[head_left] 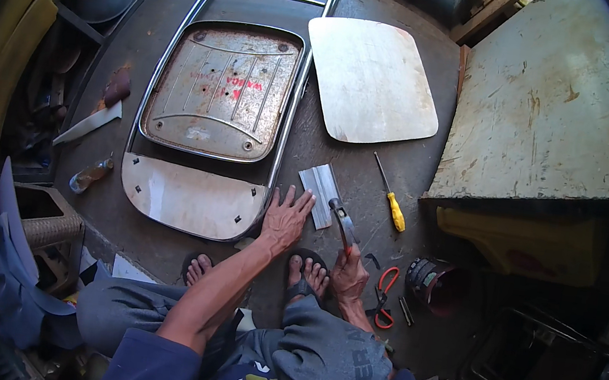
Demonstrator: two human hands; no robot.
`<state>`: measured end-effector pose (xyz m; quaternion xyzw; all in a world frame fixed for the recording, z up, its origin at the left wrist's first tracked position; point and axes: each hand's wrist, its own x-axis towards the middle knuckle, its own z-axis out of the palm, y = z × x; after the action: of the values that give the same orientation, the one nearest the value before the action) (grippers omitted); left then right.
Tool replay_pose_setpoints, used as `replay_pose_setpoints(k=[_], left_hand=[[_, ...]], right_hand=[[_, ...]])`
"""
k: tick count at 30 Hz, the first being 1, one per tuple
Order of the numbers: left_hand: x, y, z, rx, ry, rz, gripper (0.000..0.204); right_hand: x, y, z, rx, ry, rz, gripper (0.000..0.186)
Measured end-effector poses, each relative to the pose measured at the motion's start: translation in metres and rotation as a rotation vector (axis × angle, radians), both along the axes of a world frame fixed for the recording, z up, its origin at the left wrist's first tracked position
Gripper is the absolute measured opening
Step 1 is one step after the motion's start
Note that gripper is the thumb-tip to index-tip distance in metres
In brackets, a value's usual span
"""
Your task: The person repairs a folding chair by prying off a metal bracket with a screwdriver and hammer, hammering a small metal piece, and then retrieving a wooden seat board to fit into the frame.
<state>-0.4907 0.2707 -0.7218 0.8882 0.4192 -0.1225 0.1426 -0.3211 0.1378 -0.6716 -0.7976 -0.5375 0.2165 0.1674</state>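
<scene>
My right hand (349, 277) is wrapped round the handle of a hammer (345, 230), whose metal head lies over the lower right edge of a ridged, silvery metal strip (318, 184). My left hand (285, 217) has its fingers spread, close by the strip's left edge; whether the fingertips touch the strip I cannot tell. Beside that hand lies a folding chair frame (306, 83) of chrome tube, with a rusty metal seat pan (217, 94) and a pale backrest panel (192, 194) at its near end.
A pale rounded board (372, 84) lies beyond the strip. Right of it are a yellow-handled screwdriver (394, 209), red-handled scissors (384, 297) and a dark round tin (427, 279). A worn cabinet (554, 107) borders the right. A small bottle (91, 176) lies left of the chair.
</scene>
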Motion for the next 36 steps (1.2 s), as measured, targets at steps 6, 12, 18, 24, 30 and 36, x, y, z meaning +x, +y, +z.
replay_pose_setpoints(k=[6, 12, 18, 24, 30, 36], left_hand=[[0.002, 0.024, 0.006, 0.011, 0.017, 0.025, 0.067], [0.011, 0.023, 0.004, -0.017, 0.031, -0.043, 0.067], [0.007, 0.022, 0.010, -0.051, 0.023, -0.040, 0.069], [0.007, 0.018, 0.008, -0.042, -0.016, -0.017, 0.067], [0.007, 0.019, 0.003, -0.062, -0.018, -0.012, 0.068], [0.006, 0.011, -0.004, 0.011, -0.073, -0.015, 0.057]], right_hand=[[0.014, -0.008, -0.015, 0.065, -0.017, -0.006, 0.028], [0.016, 0.003, -0.018, -0.002, -0.041, 0.034, 0.023], [0.019, 0.024, -0.036, -0.119, -0.038, 0.059, 0.021], [0.016, 0.063, -0.033, -0.072, -0.079, 0.133, 0.021], [0.013, 0.091, -0.040, -0.115, -0.112, 0.177, 0.022], [0.002, 0.101, -0.032, -0.073, -0.040, 0.103, 0.025]])
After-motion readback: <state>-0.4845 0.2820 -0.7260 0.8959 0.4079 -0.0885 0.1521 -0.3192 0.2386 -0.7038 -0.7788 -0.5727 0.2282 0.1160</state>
